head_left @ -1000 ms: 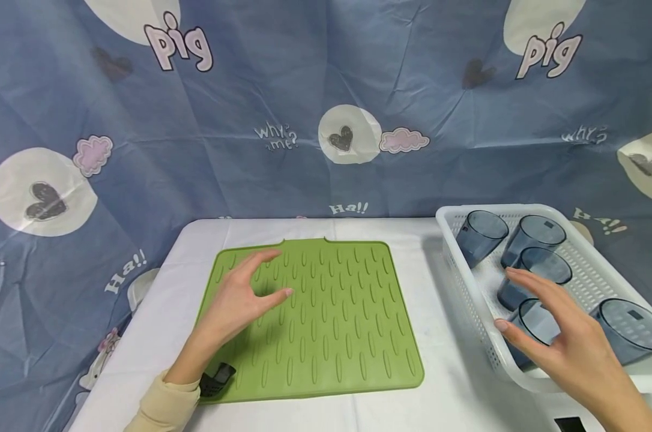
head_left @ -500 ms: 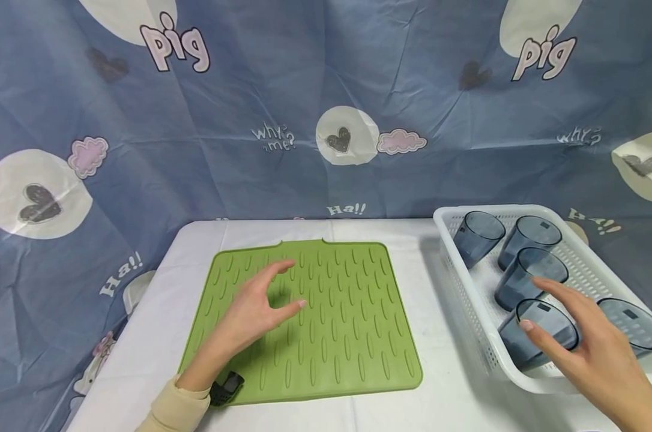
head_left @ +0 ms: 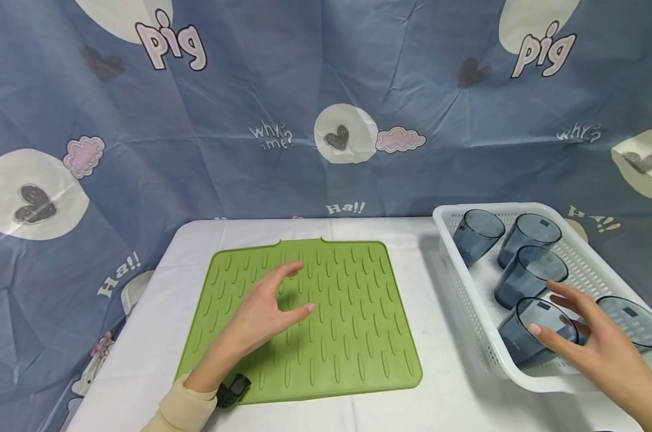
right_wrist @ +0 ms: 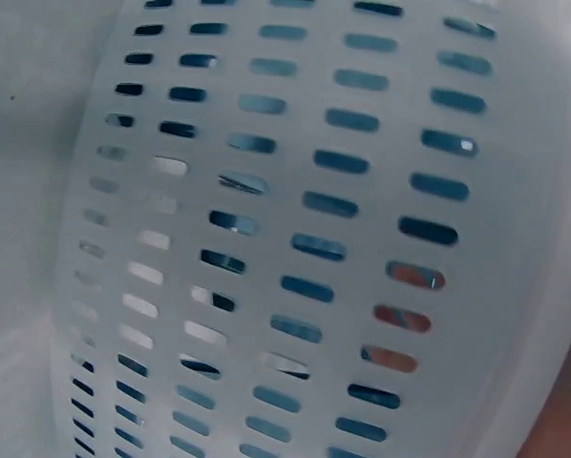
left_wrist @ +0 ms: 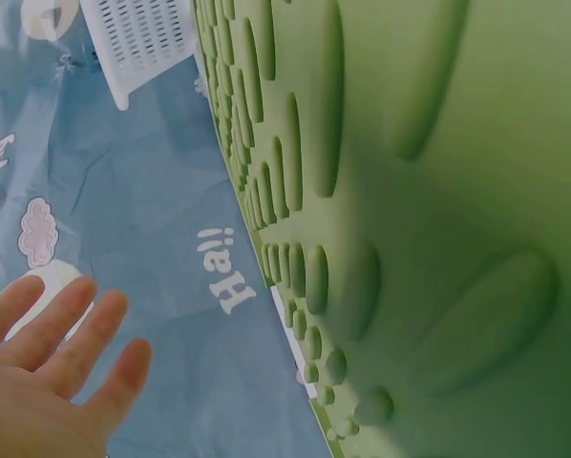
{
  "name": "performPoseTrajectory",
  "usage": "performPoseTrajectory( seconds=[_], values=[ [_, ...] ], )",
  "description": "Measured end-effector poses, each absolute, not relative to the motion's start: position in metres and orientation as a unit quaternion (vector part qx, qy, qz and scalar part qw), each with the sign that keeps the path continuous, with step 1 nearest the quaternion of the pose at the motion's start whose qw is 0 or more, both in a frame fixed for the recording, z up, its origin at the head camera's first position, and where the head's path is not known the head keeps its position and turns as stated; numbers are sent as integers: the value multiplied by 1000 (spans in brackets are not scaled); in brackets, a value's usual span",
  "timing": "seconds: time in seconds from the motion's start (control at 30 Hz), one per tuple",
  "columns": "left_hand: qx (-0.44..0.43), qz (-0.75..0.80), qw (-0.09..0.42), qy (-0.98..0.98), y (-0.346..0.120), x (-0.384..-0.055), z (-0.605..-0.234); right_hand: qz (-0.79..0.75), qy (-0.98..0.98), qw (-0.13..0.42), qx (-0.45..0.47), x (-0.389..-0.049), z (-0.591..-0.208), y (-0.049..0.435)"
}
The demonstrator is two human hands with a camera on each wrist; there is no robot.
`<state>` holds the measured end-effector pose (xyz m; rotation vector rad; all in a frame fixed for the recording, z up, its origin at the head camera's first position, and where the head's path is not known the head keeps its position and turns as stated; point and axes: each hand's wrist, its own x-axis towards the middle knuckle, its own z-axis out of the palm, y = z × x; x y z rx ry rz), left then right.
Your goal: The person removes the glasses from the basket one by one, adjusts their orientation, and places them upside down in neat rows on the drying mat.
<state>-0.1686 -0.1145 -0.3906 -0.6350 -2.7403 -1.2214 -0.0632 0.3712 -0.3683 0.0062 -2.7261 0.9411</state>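
Mat [head_left: 339,336] laid on table [head_left: 442,366], left of basket [head_left: 553,383]; five cups [head_left: 528,279] placed in basket; cloth [head_left: 283,174] hung behind table.

At the lower left of the head view, a plain, pale cream-yellow sleeve [head_left: 179,410] ends in a soft, rounded cuff [head_left: 200,396]. Just beside it sits a small, blocky black device [head_left: 233,391] — matt-looking, with bevelled edges. The left hand [head_left: 263,309] is bare — so is the right hand [head_left: 601,339], lower right.
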Motion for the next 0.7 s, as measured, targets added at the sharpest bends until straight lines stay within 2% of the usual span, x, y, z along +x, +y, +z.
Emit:
performPoseTrajectory(
  seconds=[0.23,0.4,0.7],
  values=[
    [-229,-407,29,-884,-107,-166,-397,383,-917,75,77,-67,-371,382],
    [-225,-412,25,-883,-106,-164,-398,374,-922,42,91,-70,-371,385],
    [-228,-420,26,-878,-105,-161,-398,401,-910,36,96,-69,-373,389]
  ],
)
